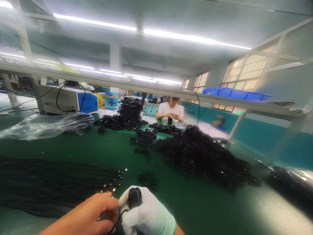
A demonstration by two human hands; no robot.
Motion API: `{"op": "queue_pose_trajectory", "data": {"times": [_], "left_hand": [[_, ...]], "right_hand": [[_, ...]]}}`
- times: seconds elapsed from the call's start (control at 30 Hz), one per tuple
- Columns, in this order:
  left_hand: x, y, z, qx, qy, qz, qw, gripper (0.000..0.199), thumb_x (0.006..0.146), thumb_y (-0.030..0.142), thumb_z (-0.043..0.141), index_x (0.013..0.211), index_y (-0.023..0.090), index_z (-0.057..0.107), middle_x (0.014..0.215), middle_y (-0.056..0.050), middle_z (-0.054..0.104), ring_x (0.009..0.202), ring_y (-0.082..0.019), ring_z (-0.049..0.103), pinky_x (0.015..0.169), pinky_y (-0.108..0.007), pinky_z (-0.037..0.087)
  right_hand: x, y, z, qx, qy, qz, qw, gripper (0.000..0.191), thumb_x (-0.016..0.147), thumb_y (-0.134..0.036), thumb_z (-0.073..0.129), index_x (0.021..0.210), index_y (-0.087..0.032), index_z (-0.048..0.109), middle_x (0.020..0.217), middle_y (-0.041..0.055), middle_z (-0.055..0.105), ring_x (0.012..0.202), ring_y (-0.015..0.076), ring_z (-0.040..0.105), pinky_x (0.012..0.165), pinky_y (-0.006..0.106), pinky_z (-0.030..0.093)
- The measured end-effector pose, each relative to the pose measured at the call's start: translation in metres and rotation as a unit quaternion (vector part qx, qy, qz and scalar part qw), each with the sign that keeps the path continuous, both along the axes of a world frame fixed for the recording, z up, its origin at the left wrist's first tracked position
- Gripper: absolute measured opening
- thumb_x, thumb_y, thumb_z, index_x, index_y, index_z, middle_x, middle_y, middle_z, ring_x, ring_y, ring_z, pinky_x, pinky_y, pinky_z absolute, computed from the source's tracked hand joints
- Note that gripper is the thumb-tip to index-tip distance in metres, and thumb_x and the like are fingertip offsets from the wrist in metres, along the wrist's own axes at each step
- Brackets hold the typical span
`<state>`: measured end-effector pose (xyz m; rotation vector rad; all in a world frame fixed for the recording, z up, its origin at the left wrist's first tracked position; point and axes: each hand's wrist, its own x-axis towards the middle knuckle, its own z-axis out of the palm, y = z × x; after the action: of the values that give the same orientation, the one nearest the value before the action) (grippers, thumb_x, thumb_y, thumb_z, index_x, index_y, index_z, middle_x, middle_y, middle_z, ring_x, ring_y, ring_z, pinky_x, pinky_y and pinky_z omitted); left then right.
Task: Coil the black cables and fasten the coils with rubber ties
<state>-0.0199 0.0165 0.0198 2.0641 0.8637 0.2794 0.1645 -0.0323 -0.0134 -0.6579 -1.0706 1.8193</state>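
Observation:
My right hand (146,212), in a white glove with a pale green cuff, is closed round a coiled black cable (135,197). My bare left hand (97,212) is right beside it, fingers curled on a loose stretch of the same cable near the bottom edge; a small metal end shows at its fingers. Left of the hands, many straight black cables (56,182) lie side by side on the green table (114,143), their bright connector tips near my left hand. A single dark coil (147,180) rests just beyond my gloved hand.
A large heap of coiled cables (202,156) covers the right middle, with a tall stack (129,111) further back. Clear plastic bags (44,125) lie at left before a white-and-blue machine (70,99). An overhead shelf carries a blue tray (234,94). Another person (170,111) sits opposite.

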Motion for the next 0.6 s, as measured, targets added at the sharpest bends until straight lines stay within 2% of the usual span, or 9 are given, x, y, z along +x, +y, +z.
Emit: {"op": "queue_pose_trajectory", "data": {"times": [0.07, 0.17, 0.2, 0.27, 0.4, 0.5, 0.6], "left_hand": [[-0.001, -0.002, 0.006, 0.053, 0.008, -0.008, 0.999, 0.013, 0.061, 0.012, 0.06, 0.062, 0.023, 0.067, 0.073, 0.003, 0.063, 0.074, -0.017, 0.055, 0.065, -0.022, 0.036], [-0.002, -0.007, 0.011, 0.101, -0.004, 0.0, 0.995, 0.021, 0.061, 0.014, 0.064, 0.076, 0.027, 0.071, 0.074, 0.004, 0.064, 0.077, -0.017, 0.055, 0.069, -0.022, 0.036], [-0.001, -0.007, 0.012, 0.112, -0.01, 0.012, 0.994, 0.023, 0.062, 0.015, 0.065, 0.08, 0.028, 0.071, 0.076, 0.005, 0.064, 0.079, -0.017, 0.055, 0.07, -0.022, 0.037], [0.001, -0.007, 0.009, 0.114, -0.028, 0.033, 0.992, 0.029, 0.062, 0.017, 0.066, 0.089, 0.027, 0.069, 0.085, 0.004, 0.064, 0.084, -0.017, 0.055, 0.072, -0.022, 0.038], [0.002, -0.005, -0.002, 0.059, -0.068, 0.035, 0.995, 0.055, 0.062, 0.016, 0.065, 0.116, 0.027, 0.058, 0.108, 0.0, 0.062, 0.096, -0.019, 0.053, 0.079, -0.026, 0.041], [0.002, -0.007, -0.005, 0.025, -0.071, 0.023, 0.997, 0.064, 0.062, 0.018, 0.065, 0.124, 0.026, 0.051, 0.118, -0.003, 0.057, 0.103, -0.021, 0.051, 0.083, -0.029, 0.042], [0.005, -0.014, -0.003, 0.038, -0.042, 0.018, 0.998, 0.062, 0.062, 0.023, 0.067, 0.122, 0.027, 0.052, 0.114, -0.003, 0.057, 0.104, -0.022, 0.051, 0.086, -0.03, 0.042]], "right_hand": [[0.001, -0.002, 0.005, -0.005, -0.048, -0.054, 0.997, 0.043, 0.054, -0.014, 0.073, 0.092, -0.013, 0.054, 0.055, -0.0019, 0.06, 0.038, 0.011, 0.053, 0.036, 0.02, 0.043], [0.004, -0.007, 0.012, -0.007, -0.111, -0.154, 0.982, 0.042, 0.059, -0.013, 0.069, 0.097, -0.013, 0.051, 0.067, -0.0011, 0.062, 0.045, 0.0107, 0.056, 0.038, 0.02, 0.046], [0.004, -0.007, 0.014, -0.008, -0.122, -0.154, 0.98, 0.041, 0.061, -0.015, 0.068, 0.098, -0.014, 0.051, 0.07, -0.0003, 0.062, 0.05, 0.0118, 0.057, 0.039, 0.021, 0.047], [0.005, -0.008, 0.014, -0.004, -0.14, -0.109, 0.984, 0.039, 0.064, -0.017, 0.066, 0.1, -0.013, 0.052, 0.072, 0.0006, 0.061, 0.053, 0.0113, 0.056, 0.039, 0.02, 0.047], [0.001, -0.007, 0.011, -0.016, -0.185, -0.023, 0.982, 0.046, 0.065, -0.017, 0.066, 0.109, -0.013, 0.049, 0.068, -0.0015, 0.06, 0.044, 0.0073, 0.05, 0.034, 0.017, 0.042], [-0.004, -0.006, 0.007, -0.033, -0.235, -0.003, 0.972, 0.062, 0.064, -0.02, 0.069, 0.12, -0.017, 0.041, 0.063, -0.0055, 0.055, 0.042, 0.0081, 0.05, 0.032, 0.017, 0.042], [-0.009, -0.005, 0.001, -0.041, -0.304, -0.015, 0.952, 0.072, 0.062, -0.016, 0.065, 0.127, -0.017, 0.034, 0.062, -0.0055, 0.056, 0.041, 0.0089, 0.05, 0.032, 0.018, 0.041]]}}
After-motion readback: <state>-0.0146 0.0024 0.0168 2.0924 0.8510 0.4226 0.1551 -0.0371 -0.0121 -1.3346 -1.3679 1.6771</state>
